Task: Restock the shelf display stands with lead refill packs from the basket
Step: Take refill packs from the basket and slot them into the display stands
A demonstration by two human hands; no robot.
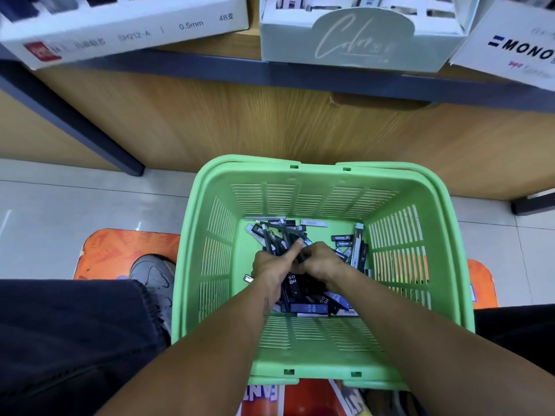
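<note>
Head view: slim black lead refill packs (309, 308), some printed "HB 0.5", lie heaped on the floor of a green slotted plastic basket (447, 235). The left hand (270, 267) and right hand (319, 261) meet, fingers curled around a bundle of packs (289, 240). Above, white cardboard display stands (354, 40) sit on a wood-grain shelf (240, 115); a grey shoe (153, 274) rests just beside the basket.

Even, bright indoor lighting with soft shadows; faint glare streaks on the pale glossy floor tiles (60, 205). Wide-angle distortion bows the dark shelf edge (210, 67) (strongest toward the corners). White cardboard display boxes (126, 28) at top appear motion-blurred; the green slatted plastic basket (324, 181) stays sharp
</note>
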